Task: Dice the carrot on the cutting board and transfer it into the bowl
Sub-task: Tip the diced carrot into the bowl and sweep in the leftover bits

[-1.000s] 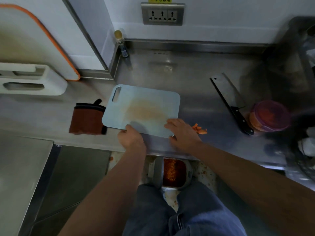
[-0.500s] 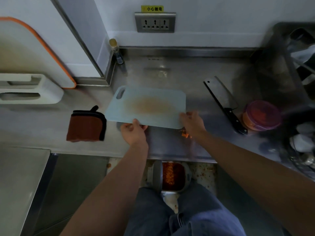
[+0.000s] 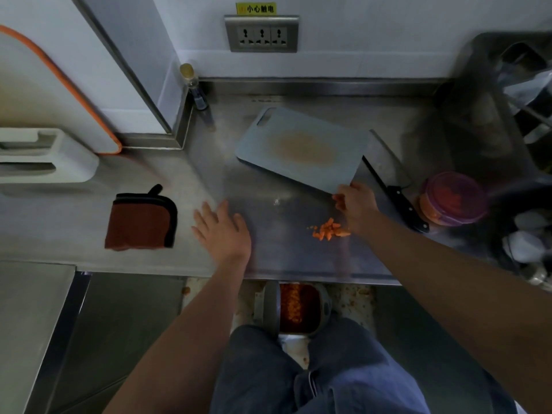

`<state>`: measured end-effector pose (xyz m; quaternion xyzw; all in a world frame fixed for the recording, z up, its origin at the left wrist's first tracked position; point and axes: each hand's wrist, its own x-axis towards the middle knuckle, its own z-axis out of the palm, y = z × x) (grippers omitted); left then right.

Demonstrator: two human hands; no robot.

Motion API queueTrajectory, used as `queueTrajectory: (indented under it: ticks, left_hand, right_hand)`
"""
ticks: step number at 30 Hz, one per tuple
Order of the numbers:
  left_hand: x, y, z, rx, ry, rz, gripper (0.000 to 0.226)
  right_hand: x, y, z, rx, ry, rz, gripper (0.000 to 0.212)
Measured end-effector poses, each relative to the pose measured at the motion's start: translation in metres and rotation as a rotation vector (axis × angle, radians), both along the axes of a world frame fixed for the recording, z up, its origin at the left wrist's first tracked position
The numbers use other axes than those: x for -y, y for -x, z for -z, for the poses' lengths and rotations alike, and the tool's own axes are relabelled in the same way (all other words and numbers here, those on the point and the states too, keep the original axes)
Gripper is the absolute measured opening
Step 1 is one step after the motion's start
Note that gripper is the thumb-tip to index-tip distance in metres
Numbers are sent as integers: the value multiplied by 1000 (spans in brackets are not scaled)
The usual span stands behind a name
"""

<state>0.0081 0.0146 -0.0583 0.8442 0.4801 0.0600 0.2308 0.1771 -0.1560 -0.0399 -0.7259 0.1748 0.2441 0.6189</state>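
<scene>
The pale blue cutting board (image 3: 301,147), stained orange in its middle, is tilted with its near right corner lifted off the steel counter (image 3: 268,234). My right hand (image 3: 355,204) grips that corner. A small pile of diced carrot (image 3: 327,230) lies on the counter just left of my right wrist. My left hand (image 3: 222,231) rests flat on the counter with fingers spread and nothing in it. A purple-lidded bowl (image 3: 452,198) with orange contents stands at the right. The cleaver (image 3: 391,180) lies between board and bowl, its blade partly under the board.
A brown folded cloth (image 3: 140,218) lies at the left. A small bottle (image 3: 194,86) stands in the back corner. A bin (image 3: 295,309) with carrot scraps sits on the floor below the counter edge. A dish rack (image 3: 525,144) fills the right side.
My left hand let go of the board and dropped flat onto the counter. My right hand carried the board back and to the right, uncovering the carrot pile.
</scene>
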Motion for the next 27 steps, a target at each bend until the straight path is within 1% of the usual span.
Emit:
queueTrajectory:
  ticks: [3, 5, 8, 11, 12, 14, 15, 17, 19, 21, 22, 24, 25, 27]
  left_hand:
    - [-8, 6, 12, -129, 202, 17, 64]
    - [0, 5, 14, -136, 243, 79, 67]
    - [26, 0, 16, -80, 210, 290, 64]
    - [58, -8, 18, 20, 290, 561, 60]
    - [68, -11, 17, 60, 327, 638, 59]
    - [79, -13, 15, 140, 368, 741, 57]
    - [80, -13, 15, 185, 358, 752, 55]
    - [75, -12, 16, 228, 289, 696, 53]
    - [65, -9, 19, 141, 189, 620, 54]
    - [60, -6, 23, 8, 126, 574, 57]
    - [62, -5, 23, -29, 123, 566, 58]
    - [70, -2, 24, -21, 142, 578, 57]
    - [74, 0, 25, 1, 152, 603, 57]
    - [79, 4, 28, 45, 163, 679, 57]
  right_hand:
    - [2, -4, 8, 37, 49, -39, 17]
    - [3, -4, 12, 58, 84, -70, 17]
    - [7, -2, 16, 103, 136, -119, 22]
    - [15, 3, 17, 221, 249, -259, 21]
    - [19, 4, 17, 273, 294, -295, 25]
    - [29, 10, 13, 348, 375, -301, 33]
    - [37, 14, 10, 375, 402, -282, 33]
    - [55, 28, 10, 452, 425, -299, 38]
    - [71, 42, 19, 524, 463, -442, 47]
    - [75, 55, 36, 539, 573, -642, 54]
    - [72, 61, 44, 535, 633, -711, 57]
    - [63, 75, 49, 542, 698, -779, 66]
    - [60, 80, 48, 566, 697, -809, 70]
    - [60, 89, 47, 633, 614, -859, 78]
